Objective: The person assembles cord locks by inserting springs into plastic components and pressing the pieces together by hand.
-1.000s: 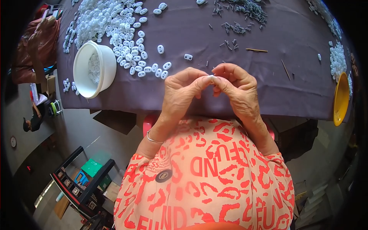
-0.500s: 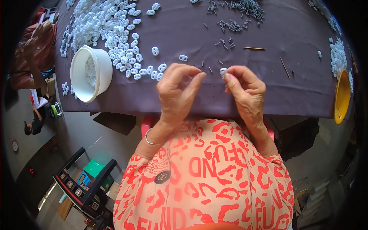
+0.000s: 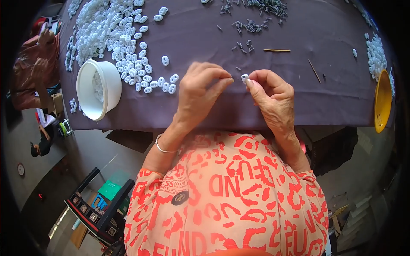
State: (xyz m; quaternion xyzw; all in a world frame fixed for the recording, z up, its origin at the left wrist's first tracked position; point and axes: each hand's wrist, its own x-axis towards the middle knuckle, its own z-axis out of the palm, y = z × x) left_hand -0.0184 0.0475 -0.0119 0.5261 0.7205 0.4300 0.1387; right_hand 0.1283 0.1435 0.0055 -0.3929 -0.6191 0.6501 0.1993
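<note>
My right hand [image 3: 273, 91] pinches a small white two-hole plastic cord stopper [image 3: 244, 77] between thumb and forefinger, above the near part of the table. Close to it on the left, my left hand [image 3: 200, 89] has thumb and forefinger pressed together. Whatever sits at those fingertips is too small to make out. Just beyond the hands lies a single small grey spring [image 3: 238, 68]. More springs [image 3: 252, 27] are scattered and heaped farther back. A large spread of white cord stoppers [image 3: 134, 64] covers the table's left side.
On the left a white round tub [image 3: 112, 91] lies tipped, with clear pieces inside. Two thin sticks [image 3: 276, 50] [image 3: 314, 71] rest right of centre. A yellow dish [image 3: 383, 102] and a pile of small white pieces [image 3: 376, 55] are at the right edge. Another person's hands show far left.
My left hand's fingertips have moved a little right, nearer the cord stopper in my right hand. The whole view has shifted slightly.
</note>
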